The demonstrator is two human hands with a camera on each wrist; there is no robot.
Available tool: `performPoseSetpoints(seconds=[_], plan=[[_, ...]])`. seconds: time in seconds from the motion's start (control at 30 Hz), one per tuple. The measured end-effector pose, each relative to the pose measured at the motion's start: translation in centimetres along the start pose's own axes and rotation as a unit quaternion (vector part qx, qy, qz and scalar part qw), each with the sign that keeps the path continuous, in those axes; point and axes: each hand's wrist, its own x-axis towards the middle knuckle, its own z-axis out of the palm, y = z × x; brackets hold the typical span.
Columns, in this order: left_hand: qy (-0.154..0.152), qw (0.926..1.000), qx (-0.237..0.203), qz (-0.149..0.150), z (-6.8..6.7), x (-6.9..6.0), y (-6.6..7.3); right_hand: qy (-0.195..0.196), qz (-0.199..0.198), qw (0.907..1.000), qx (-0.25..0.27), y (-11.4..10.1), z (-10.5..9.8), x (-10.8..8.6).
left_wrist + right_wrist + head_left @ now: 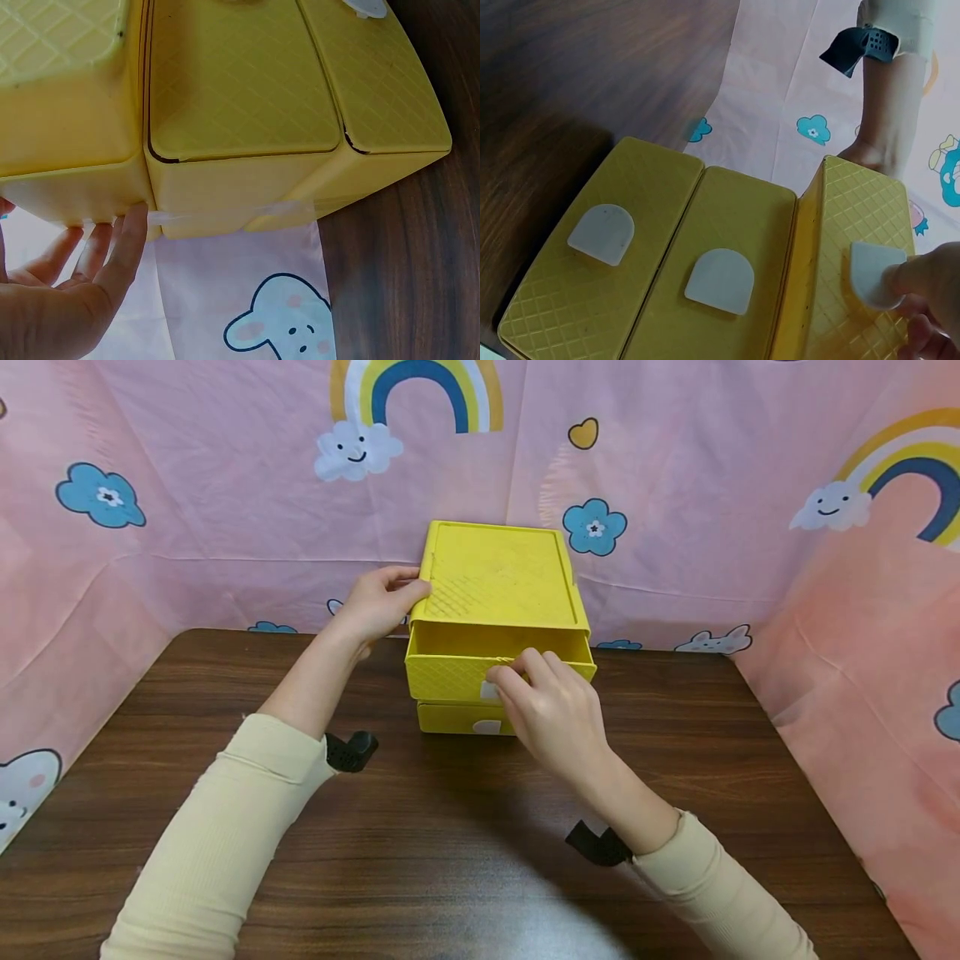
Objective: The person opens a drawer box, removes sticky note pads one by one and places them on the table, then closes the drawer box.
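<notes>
A yellow plastic drawer unit (502,568) stands at the back of the table, its top drawer (446,678) pulled partway out. My right hand (553,714) is at the front of that drawer and pinches its white handle (871,274), the thumb lying on the handle's face. My left hand (378,604) steadies the unit's left side near the top. Its fingers (133,244) are extended against the side wall in the left wrist view. Below, the middle drawer (746,217) and the bottom drawer (649,180) are closed, each with a white handle.
The dark wooden table (420,852) stretches in front of the unit. Behind it and at both sides hangs a pink cloth (240,460) with rainbows and flowers. A black wrist mount (351,752) sits on the left wrist and another mount (598,843) on the right.
</notes>
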Motion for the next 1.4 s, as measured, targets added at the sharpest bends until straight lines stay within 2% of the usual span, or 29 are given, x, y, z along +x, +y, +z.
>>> performPoseSetpoints(seconds=[0.4,0.93,1.4], plan=[[-0.004,0.9999,0.001,-0.011,0.0,0.0,0.0,0.010,0.016,0.9998,0.011,0.7,1.0,0.4],[-0.002,0.9999,-0.016,-0.004,0.1,0.0,-0.1,0.020,0.017,0.9996,0.008,1.6,2.1,1.0],[-0.002,0.9986,-0.053,-0.003,0.3,-0.1,0.0,0.019,0.030,0.9994,0.000,2.1,2.8,1.5]])
